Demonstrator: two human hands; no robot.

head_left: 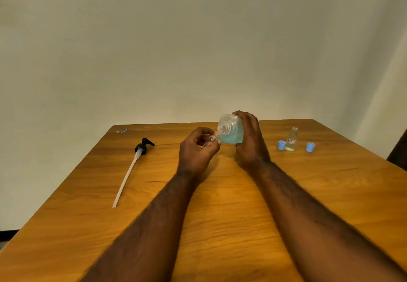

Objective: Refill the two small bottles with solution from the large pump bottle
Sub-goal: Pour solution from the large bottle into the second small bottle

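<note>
- Right hand (250, 140) wraps round the body of the large bottle (231, 132), fingers curled over its far side. The bottle is tipped, its open neck points to 8 o'clock, and teal solution is pooled on the low side.
- Left hand (196, 149) pinches a small bottle (209, 138) between thumb and curled fingers. It is held slanted, mouth against the large neck at that neck's 8 o'clock.
- Both bottles are held over the far middle of the table (220, 215).
- Pump head (143, 146), dip tube attached, lies flat at 9 o'clock of the hands, well apart.
- Second small bottle (291, 139) stands upright and uncapped at 3 o'clock of the hands. A blue cap (281, 145) sits just beside it at its 9 o'clock, the other blue cap (310, 147) near at its 3 o'clock. Its fill level is not readable.
- No stream is visible, so I cannot tell whether liquid is passing yet.
- Handling, large bottle: part full, so moderate weight that shifts as it tips. The walls are likely thin and squeezable. Grip mid-body and keep the pressure light.
- Handling, small bottle: light, smooth, and likely slippery once wet. Hold it just below the shoulder, mouth clear of the fingers.
- Risk: the wide neck over a narrow mouth invites overflow, so tilt slowly.
</note>
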